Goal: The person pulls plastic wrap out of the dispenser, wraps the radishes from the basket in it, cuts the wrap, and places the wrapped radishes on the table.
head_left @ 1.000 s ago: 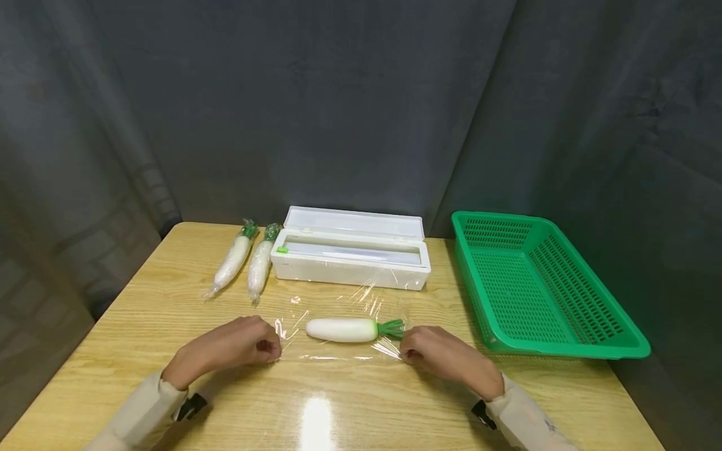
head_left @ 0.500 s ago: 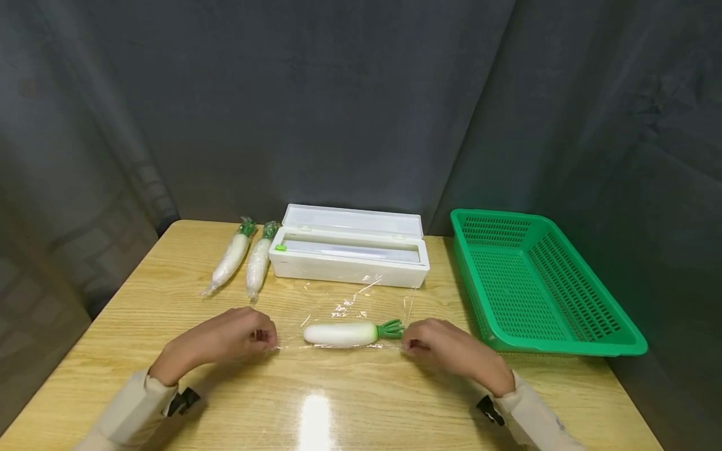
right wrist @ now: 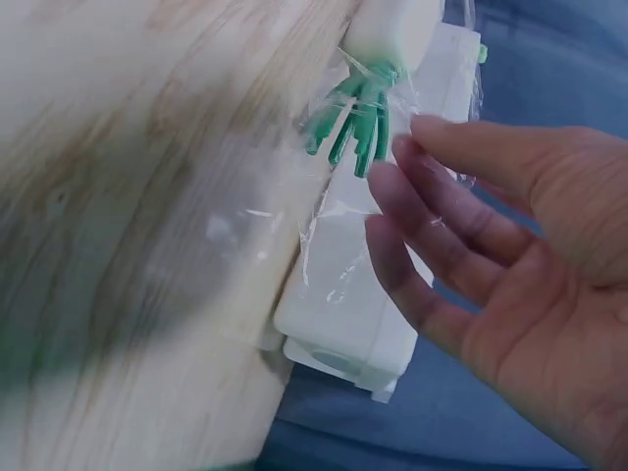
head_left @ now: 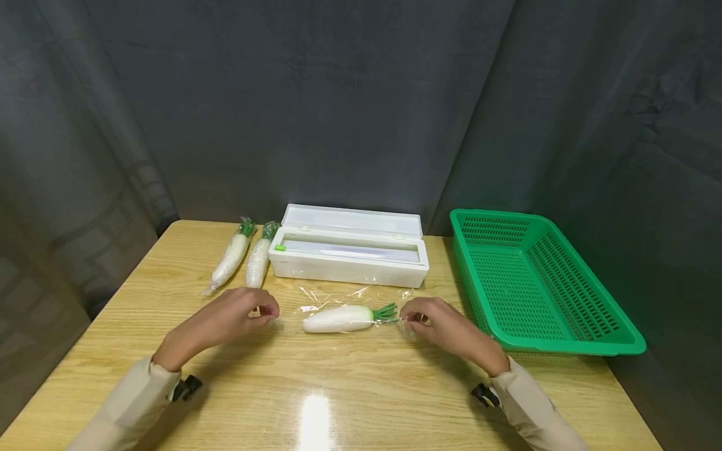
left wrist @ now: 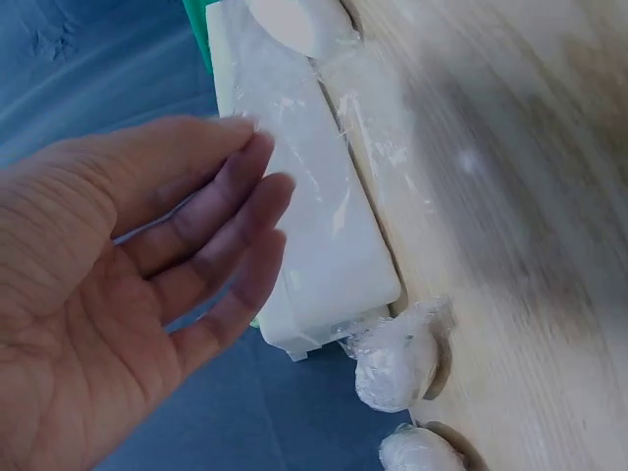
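A white radish (head_left: 338, 319) with green leaf stubs lies crosswise mid-table, on and partly under clear plastic wrap (head_left: 310, 300). To its left, my left hand (head_left: 239, 316) pinches a corner of the wrap between thumb and forefinger. My right hand (head_left: 445, 329) pinches the wrap just past the green leaves (right wrist: 358, 118). In the right wrist view the film crosses those leaves and hangs in creases by the fingertips (right wrist: 378, 182). The left wrist view has the thumb meeting the forefinger at the film, with the other fingers loosely bent.
Behind the radish stands a white wrap dispenser (head_left: 350, 269), its lid up and a green slider at the left. Two wrapped radishes (head_left: 230, 260) lie at the back left. A green plastic basket (head_left: 491, 313) stands at the right, against the dark curtain (head_left: 361, 113).
Both hands have lifted and moved away from me, carrying the wrap's near edge up to and over the radish. The radish has shifted slightly back and tilted a little.
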The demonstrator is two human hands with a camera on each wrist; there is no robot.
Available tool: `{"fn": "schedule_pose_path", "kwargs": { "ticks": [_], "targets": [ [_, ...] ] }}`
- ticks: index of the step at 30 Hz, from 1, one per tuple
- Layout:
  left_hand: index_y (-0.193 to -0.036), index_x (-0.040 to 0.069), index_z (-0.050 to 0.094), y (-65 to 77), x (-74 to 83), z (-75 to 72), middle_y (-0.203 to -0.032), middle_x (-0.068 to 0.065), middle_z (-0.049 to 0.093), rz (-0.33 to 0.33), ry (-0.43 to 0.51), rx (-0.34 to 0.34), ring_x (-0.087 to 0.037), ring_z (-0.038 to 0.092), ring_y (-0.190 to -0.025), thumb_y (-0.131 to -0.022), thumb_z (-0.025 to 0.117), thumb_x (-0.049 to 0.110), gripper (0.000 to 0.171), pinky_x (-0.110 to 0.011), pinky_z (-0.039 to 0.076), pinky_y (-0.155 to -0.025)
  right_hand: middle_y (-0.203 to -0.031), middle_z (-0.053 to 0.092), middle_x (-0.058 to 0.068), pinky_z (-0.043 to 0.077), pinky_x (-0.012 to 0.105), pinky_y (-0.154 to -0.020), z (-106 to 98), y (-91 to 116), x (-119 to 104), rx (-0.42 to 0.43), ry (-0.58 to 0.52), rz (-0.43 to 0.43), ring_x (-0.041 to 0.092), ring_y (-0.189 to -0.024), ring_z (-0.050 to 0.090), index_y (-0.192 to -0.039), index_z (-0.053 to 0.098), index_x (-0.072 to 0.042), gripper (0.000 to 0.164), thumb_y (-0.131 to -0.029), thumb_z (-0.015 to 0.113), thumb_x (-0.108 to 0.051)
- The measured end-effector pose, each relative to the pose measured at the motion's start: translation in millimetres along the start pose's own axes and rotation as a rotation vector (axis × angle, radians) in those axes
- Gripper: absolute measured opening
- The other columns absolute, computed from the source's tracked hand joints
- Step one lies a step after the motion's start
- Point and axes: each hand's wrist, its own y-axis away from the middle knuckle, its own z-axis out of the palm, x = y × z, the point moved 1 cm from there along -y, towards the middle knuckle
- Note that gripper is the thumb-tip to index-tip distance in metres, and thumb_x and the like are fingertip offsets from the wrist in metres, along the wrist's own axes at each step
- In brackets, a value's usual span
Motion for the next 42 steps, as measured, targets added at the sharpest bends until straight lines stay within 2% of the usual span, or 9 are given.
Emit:
{"fn": "schedule_pose_path", "kwargs": {
  "ticks": [4,10,18,22,26,29,32,37,42],
  "targets": [
    [-0.093,0.012,0.078,-6.3,-8.8,2.7,-0.089,0.009,0.074,-0.005,-0.031,0.031,-0.003,0.067,-0.082,-0.093,0.078,0.005,0.007,-0.029,0.058,-0.073,-0.093,0.075,0.004,0.058,0.027,-0.074,4.9,-7.1,4.4,0.078,-0.035,0.011,0.009,-0.083,0.066,-0.103,0.074,-0.002,0.008,-0.096,0.073,0.002],
    [-0.088,0.014,0.076,-15.7,-17.7,6.7,-0.085,0.010,0.072,-0.067,-0.015,0.062,-0.005,0.066,-0.080,-0.093,0.075,0.001,0.014,-0.031,0.058,-0.073,-0.084,0.071,0.001,0.055,0.026,-0.070,11.3,-15.4,11.4,0.157,-0.060,0.071,0.007,-0.077,0.061,-0.100,0.073,-0.002,0.009,-0.095,0.071,0.006],
    [-0.090,0.007,0.076,-22.1,-23.2,12.4,-0.084,0.003,0.073,-0.145,-0.028,0.109,-0.010,0.066,-0.078,-0.091,0.076,0.001,0.006,-0.034,0.057,-0.071,-0.080,0.067,0.001,0.052,0.025,-0.066,21.4,-23.6,19.0,0.229,-0.049,0.134,0.010,-0.073,0.059,-0.110,0.070,0.002,0.018,-0.092,0.074,0.005],
    [-0.094,0.003,0.077,-20.6,-17.7,14.2,-0.087,-0.003,0.075,-0.137,-0.087,0.191,-0.015,0.068,-0.078,-0.090,0.077,-0.001,0.006,-0.038,0.058,-0.071,-0.087,0.066,0.006,0.056,0.028,-0.070,26.1,-26.2,18.0,0.294,0.000,0.144,0.015,-0.078,0.063,-0.116,0.068,0.004,0.027,-0.090,0.076,0.005],
    [-0.095,0.002,0.076,-19.7,-8.4,14.7,-0.087,-0.005,0.074,-0.080,-0.141,0.316,-0.020,0.070,-0.078,-0.087,0.077,-0.008,0.012,-0.040,0.059,-0.070,-0.089,0.059,0.005,0.052,0.029,-0.068,27.0,-26.7,10.6,0.350,0.060,0.138,0.018,-0.080,0.059,-0.109,0.066,0.002,0.024,-0.089,0.078,0.005],
    [-0.094,0.002,0.076,-19.0,1.7,15.7,-0.086,-0.005,0.073,-0.036,-0.155,0.402,-0.019,0.069,-0.075,-0.085,0.077,-0.012,0.016,-0.038,0.058,-0.067,-0.087,0.057,0.003,0.050,0.026,-0.066,26.8,-24.8,0.3,0.329,0.087,0.073,0.015,-0.078,0.057,-0.099,0.064,-0.002,0.017,-0.090,0.078,0.003],
    [-0.094,0.003,0.075,-19.4,16.4,21.3,-0.087,-0.004,0.074,0.032,-0.150,0.438,-0.018,0.069,-0.076,-0.083,0.079,-0.012,0.019,-0.035,0.059,-0.066,-0.090,0.059,0.000,0.052,0.025,-0.067,28.4,-22.2,-13.3,0.250,0.131,-0.047,0.013,-0.080,0.060,-0.094,0.065,-0.007,0.014,-0.092,0.077,0.000],
    [-0.098,0.004,0.076,-28.3,40.6,42.3,-0.096,-0.005,0.075,0.128,-0.146,0.350,-0.019,0.073,-0.084,-0.084,0.082,-0.006,0.018,-0.033,0.061,-0.071,-0.101,0.065,0.002,0.057,0.029,-0.076,34.9,-25.7,-28.2,0.172,0.234,-0.223,0.014,-0.090,0.064,-0.102,0.072,-0.006,0.011,-0.093,0.078,-0.003],
    [-0.102,0.002,0.074,-38.1,47.0,59.6,-0.101,-0.008,0.074,0.141,-0.143,0.299,-0.023,0.074,-0.090,-0.085,0.083,-0.005,0.020,-0.035,0.062,-0.076,-0.102,0.069,0.005,0.058,0.033,-0.079,41.6,-36.1,-26.4,0.172,0.285,-0.252,0.017,-0.091,0.067,-0.101,0.073,-0.005,0.011,-0.092,0.079,-0.002]
  ]
}}
